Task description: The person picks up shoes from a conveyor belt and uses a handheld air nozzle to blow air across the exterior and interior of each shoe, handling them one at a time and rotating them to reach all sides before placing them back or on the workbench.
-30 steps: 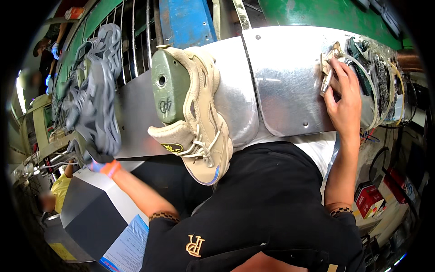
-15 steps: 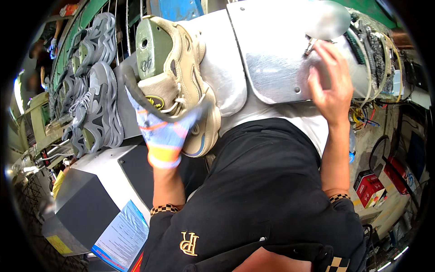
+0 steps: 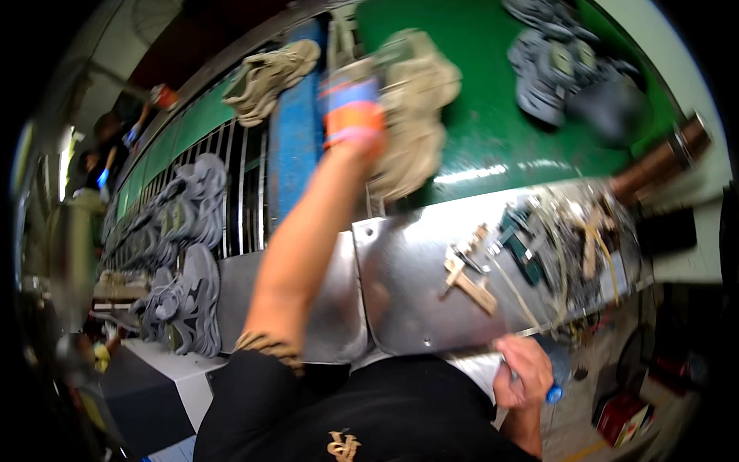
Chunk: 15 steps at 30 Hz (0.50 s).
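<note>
left hand (image 3: 350, 115): grip clenched on beige shoe (image 3: 412, 115), now lifted from near counter (image 3: 408, 300) out over far green belt (image 3: 477, 131) | right hand (image 3: 523, 373): off counter, closed on blue-tipped pen (image 3: 553, 394), near right

The left hand (image 3: 352, 108), in a glove of blue, orange and pink, reaches far out and grips a beige sneaker (image 3: 412, 108) above the green conveyor belt (image 3: 477, 131); the motion blurs both. Another beige sneaker (image 3: 271, 77) lies farther left on the belt, and grey sneakers (image 3: 556, 65) sit far right. More grey sneakers (image 3: 185, 296) rest on the rack at left. The right hand (image 3: 525, 377), near the metal bench (image 3: 408, 285), seems to hold a small blue-tipped object (image 3: 553, 393). Tools and wires (image 3: 539, 254) litter the bench's right side.
</note>
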Each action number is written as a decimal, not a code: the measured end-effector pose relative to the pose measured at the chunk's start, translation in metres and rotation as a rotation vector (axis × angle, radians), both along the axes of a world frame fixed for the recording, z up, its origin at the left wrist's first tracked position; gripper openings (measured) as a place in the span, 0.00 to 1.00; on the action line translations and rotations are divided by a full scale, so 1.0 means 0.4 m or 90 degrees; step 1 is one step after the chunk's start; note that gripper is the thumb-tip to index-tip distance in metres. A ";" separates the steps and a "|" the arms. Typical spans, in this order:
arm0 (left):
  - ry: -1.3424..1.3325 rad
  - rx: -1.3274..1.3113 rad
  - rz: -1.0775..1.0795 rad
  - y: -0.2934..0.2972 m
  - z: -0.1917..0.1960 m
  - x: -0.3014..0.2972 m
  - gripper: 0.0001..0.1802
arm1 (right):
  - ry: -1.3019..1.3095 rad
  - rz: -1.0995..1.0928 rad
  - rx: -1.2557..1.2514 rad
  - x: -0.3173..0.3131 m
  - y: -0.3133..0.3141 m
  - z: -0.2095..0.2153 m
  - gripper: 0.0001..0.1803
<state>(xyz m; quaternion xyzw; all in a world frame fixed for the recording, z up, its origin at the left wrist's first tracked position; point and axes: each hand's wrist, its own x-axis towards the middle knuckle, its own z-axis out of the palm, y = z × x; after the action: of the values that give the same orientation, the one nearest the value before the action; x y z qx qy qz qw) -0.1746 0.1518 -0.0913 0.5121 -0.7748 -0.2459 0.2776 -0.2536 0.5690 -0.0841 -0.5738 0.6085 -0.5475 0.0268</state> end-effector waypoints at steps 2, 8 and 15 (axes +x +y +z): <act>-0.130 -0.076 -0.168 -0.025 -0.075 -0.278 0.08 | -0.036 -0.007 0.020 -0.003 -0.014 0.002 0.20; -0.327 -0.313 -0.241 -0.529 -0.157 -0.257 0.28 | -0.121 -0.168 0.028 -0.050 0.020 0.045 0.17; -0.689 -0.218 -0.132 -1.319 0.121 0.587 0.53 | -0.236 -0.225 0.036 -0.213 -0.007 0.001 0.22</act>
<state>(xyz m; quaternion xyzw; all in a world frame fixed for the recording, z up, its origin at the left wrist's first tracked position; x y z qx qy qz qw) 0.0602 -0.3758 -0.0430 0.4339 -0.8815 0.1541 -0.1049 -0.3389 0.5660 -0.0837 -0.3473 0.6991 -0.6223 0.0577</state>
